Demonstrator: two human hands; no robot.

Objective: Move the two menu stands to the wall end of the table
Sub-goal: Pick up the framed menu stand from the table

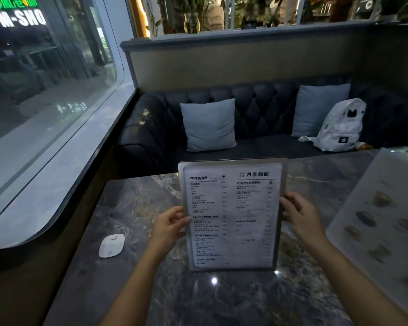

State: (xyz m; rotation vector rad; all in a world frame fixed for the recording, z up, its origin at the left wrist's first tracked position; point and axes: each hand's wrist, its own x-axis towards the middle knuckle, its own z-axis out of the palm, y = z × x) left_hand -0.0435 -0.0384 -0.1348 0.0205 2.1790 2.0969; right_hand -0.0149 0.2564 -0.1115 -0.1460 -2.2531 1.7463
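Observation:
A clear upright menu stand (231,215) with a printed drinks list is held over the middle of the dark marble table (132,203). My left hand (172,225) grips its left edge and my right hand (299,215) grips its right edge. Its bottom edge is near the tabletop; whether it touches I cannot tell. A second menu stand (382,227), showing pictures of food, stands tilted at the table's right side, partly cut off by the frame. The wall with the window (45,90) runs along the table's left end.
A small white rounded device (111,245) lies on the table near the left end. Behind the table is a dark tufted sofa (257,107) with two grey cushions (209,124) and a white backpack (339,125).

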